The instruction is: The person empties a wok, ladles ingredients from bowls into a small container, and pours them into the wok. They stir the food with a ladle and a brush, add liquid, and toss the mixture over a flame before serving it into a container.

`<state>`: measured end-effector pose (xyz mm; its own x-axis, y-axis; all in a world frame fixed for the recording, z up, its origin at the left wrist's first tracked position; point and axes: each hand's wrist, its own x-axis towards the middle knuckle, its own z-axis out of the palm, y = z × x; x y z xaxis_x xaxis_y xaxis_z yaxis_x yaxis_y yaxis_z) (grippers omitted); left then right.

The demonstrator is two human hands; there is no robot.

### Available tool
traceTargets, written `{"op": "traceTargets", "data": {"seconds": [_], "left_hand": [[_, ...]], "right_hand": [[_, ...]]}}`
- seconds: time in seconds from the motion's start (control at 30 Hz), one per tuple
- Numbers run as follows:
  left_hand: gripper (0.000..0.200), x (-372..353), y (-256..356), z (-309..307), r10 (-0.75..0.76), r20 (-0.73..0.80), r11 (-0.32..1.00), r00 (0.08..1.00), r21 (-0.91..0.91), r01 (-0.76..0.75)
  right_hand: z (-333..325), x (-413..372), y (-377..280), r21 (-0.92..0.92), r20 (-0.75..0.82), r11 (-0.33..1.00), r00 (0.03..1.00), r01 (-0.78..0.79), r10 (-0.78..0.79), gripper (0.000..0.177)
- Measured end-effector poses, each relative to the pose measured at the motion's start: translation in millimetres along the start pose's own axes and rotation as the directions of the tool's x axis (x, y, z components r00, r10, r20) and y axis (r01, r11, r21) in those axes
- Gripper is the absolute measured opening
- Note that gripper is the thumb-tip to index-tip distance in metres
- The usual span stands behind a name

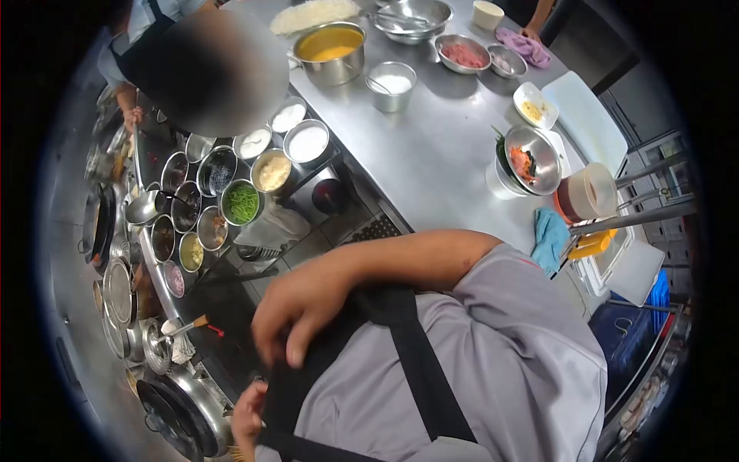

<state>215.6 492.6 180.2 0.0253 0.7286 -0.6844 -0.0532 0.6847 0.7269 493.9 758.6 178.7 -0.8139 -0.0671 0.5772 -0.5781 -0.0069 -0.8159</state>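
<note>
My right hand (300, 312) hangs in front of my black apron (419, 369), its fingers loosely bent and its thumb apart from them, with nothing visible in it. The arm reaches across from the grey sleeve on the right. Lower left, my left hand (248, 420) is beside the apron's edge; its fingers are bent and partly hidden, and whether they hold anything is unclear. Beyond my right hand are a metal pot of chopped greens (242, 202) and other pots with food.
A steel table (439, 154) bears a pot of yellow liquid (331, 52), a bowl of red meat (463, 55), a tilted bowl (533, 160) and a blue cloth (550, 240). Another person (165, 23) stands upper left; another person's hand (531, 32) is near a purple cloth. Pans line the left.
</note>
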Motion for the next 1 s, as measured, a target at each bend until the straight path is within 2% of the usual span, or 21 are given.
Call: {"op": "traceTargets", "data": {"seconds": [0.07, 0.1, 0.13, 0.2, 0.27, 0.3, 0.37, 0.4, 0.47, 0.53, 0.6, 0.63, 0.67, 0.73, 0.77, 0.83, 0.87, 0.93, 0.97, 1.0], "left_hand": [[0.026, 47, -40, -20, 0.134, -0.157, 0.965, 0.978, 0.245, -0.093], [0.024, 78, -70, -20, 0.171, -0.317, 0.981, 0.933, 0.144, -0.131], [0.023, 99, -94, -18, 0.180, -0.471, 0.983, 0.864, 0.047, -0.180], [0.023, 104, -110, -30, 0.170, -0.438, 0.985, 0.883, 0.075, -0.153], [0.024, 108, -125, -42, 0.179, -0.392, 0.981, 0.902, 0.138, -0.134], [0.024, 106, -136, -48, 0.183, -0.387, 0.978, 0.904, 0.161, -0.129], [0.024, 96, -160, -57, 0.187, -0.404, 0.975, 0.895, 0.187, -0.120], [0.024, 91, -172, -60, 0.194, -0.432, 0.974, 0.881, 0.189, -0.122], [0.024, 73, -200, -64, 0.189, -0.522, 0.979, 0.832, 0.168, -0.117], [0.024, 69, -211, -74, 0.166, -0.639, 0.986, 0.751, 0.130, -0.107], [0.025, 58, -220, -82, 0.126, -0.703, 0.976, 0.700, -0.040, -0.216], [0.025, 52, -229, -89, 0.107, -0.728, 0.981, 0.677, -0.033, -0.191], [0.025, 47, -241, -97, 0.090, -0.744, 0.987, 0.662, -0.021, -0.158], [0.025, 38, -267, -111, 0.031, -0.753, 0.956, 0.657, -0.170, -0.239], [0.025, 31, -280, -118, 0.006, -0.787, 0.948, 0.617, -0.192, -0.255], [0.024, 18, -301, -130, 0.013, -0.841, 0.938, 0.542, -0.177, -0.297], [0.024, 6, -303, -135, -0.015, -0.863, 0.930, 0.505, -0.198, -0.311], [0.024, -18, -307, -145, -0.050, -0.886, 0.944, 0.461, -0.193, -0.268], [0.024, -29, -308, -148, -0.071, -0.898, 0.939, 0.435, -0.207, -0.274], [0.024, -40, -308, -152, -0.091, -0.898, 0.936, 0.432, -0.224, -0.270]], "right_hand": [[-16, -47, 26, -0.005, -0.266, 0.974, 0.939, -0.228, 0.219, 0.029], [-18, -68, 44, 0.162, -0.432, 0.924, 0.817, -0.347, 0.383, 0.026], [-16, -89, 64, 0.347, -0.545, 0.839, 0.638, -0.419, 0.544, 0.024], [-10, -129, 108, 0.420, -0.626, 0.728, 0.408, -0.542, 0.665, 0.023], [4, -148, 134, 0.401, -0.612, 0.511, 0.193, -0.761, 0.767, 0.026], [9, -151, 149, 0.390, -0.593, 0.504, 0.209, -0.771, 0.778, 0.026], [20, -141, 175, 0.279, -0.490, 0.354, 0.184, -0.893, 0.852, 0.027], [23, -129, 185, 0.229, -0.450, 0.350, 0.220, -0.908, 0.866, 0.027], [34, -94, 205, -0.249, -0.570, 0.390, 0.460, -0.886, 0.681, 0.029], [33, -41, 211, -0.272, -0.460, 0.374, 0.461, -0.887, 0.759, 0.035], [31, -3, 234, -0.412, -0.362, 0.361, 0.513, -0.837, 0.778, 0.039], [31, 15, 245, -0.441, -0.325, 0.372, 0.531, -0.817, 0.782, 0.040], [34, 34, 257, -0.461, -0.298, 0.382, 0.545, -0.801, 0.783, 0.041], [47, 85, 259, -0.559, -0.260, 0.330, 0.538, -0.761, 0.802, 0.041], [55, 101, 270, -0.587, -0.203, 0.357, 0.559, -0.726, 0.804, 0.041], [65, 133, 290, -0.567, -0.212, 0.399, 0.596, -0.721, 0.775, 0.040], [68, 150, 302, -0.588, -0.160, 0.420, 0.609, -0.691, 0.777, 0.040], [74, 180, 326, -0.572, -0.228, 0.480, 0.691, -0.665, 0.686, 0.039], [74, 194, 337, -0.625, -0.242, 0.513, 0.771, -0.588, 0.590, 0.040], [73, 208, 346, -0.742, -0.253, 0.458, 0.838, -0.489, 0.483, 0.043]]}}
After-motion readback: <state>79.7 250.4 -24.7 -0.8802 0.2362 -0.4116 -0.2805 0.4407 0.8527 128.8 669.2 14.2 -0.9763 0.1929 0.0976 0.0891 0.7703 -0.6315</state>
